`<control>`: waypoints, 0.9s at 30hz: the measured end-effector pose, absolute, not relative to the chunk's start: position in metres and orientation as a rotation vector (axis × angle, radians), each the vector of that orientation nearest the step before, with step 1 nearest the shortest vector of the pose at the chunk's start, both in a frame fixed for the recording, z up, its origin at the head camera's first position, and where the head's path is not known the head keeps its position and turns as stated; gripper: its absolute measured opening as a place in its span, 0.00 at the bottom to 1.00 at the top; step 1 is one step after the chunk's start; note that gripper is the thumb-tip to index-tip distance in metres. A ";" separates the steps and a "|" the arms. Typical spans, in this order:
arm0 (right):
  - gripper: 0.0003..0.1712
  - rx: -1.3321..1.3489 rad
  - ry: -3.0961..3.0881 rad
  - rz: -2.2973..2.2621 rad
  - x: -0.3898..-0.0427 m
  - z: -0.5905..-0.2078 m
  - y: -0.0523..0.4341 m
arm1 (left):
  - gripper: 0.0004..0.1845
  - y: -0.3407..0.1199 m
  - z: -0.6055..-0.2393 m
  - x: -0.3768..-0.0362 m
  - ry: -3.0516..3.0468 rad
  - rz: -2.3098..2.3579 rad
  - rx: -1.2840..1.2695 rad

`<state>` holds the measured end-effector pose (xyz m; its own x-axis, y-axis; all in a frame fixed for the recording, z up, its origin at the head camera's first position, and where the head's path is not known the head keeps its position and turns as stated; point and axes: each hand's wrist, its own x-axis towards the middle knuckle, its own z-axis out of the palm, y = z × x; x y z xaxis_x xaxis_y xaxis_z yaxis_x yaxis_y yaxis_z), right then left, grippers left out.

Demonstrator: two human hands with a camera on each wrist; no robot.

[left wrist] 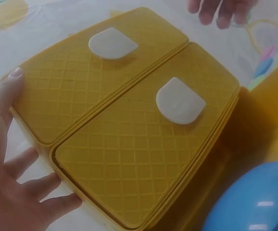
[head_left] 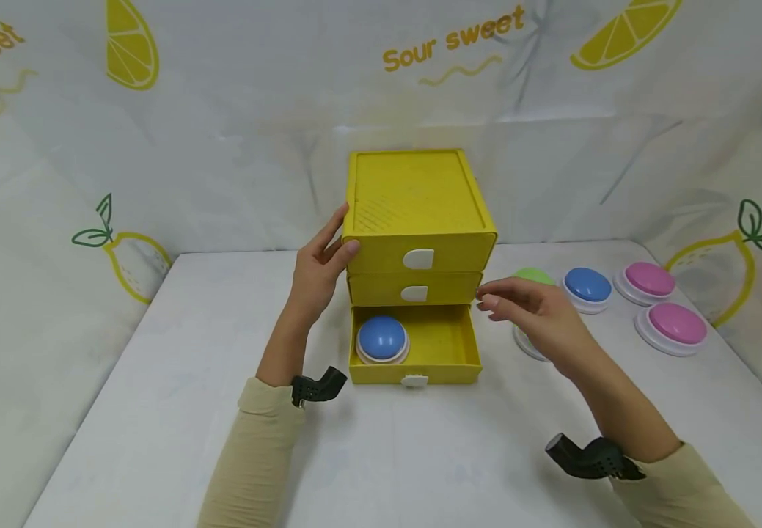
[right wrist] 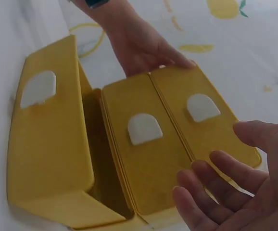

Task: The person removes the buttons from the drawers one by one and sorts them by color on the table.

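A white worktop [head_left: 222, 411] carries a yellow drawer unit [head_left: 418, 242] at its middle; to the right lie a green button [head_left: 534, 277], a blue button [head_left: 587, 286] and two pink buttons [head_left: 649, 281]. They sit near one another.

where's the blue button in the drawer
In the head view, the blue button sits at the left end of the open bottom drawer, below the left hand.

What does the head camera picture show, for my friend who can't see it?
A small yellow drawer box stands on a white table, its bottom drawer open with a blue dome button inside. The left hand touches the box's side; the right hand hovers open beside it.
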<state>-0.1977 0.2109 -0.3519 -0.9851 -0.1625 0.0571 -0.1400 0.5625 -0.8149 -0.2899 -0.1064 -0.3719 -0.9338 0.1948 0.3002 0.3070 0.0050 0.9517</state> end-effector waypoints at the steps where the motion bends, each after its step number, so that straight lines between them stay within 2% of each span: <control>1: 0.24 -0.286 2.711 -1.430 -0.200 -0.354 0.203 | 0.31 -0.106 -0.372 -0.290 -2.163 -2.094 -0.546; 16: 0.31 -0.387 2.543 -1.175 -0.228 -0.402 0.134 | 0.31 -0.101 -0.374 -0.292 -2.122 -2.102 -0.599; 23: 0.40 -0.375 2.538 -0.989 -0.234 -0.408 0.114 | 0.31 -0.103 -0.373 -0.291 -2.133 -2.087 -0.589; 27: 0.41 -0.376 2.494 -0.959 -0.237 -0.409 0.106 | 0.31 -0.107 -0.374 -0.290 -2.137 -2.089 -0.574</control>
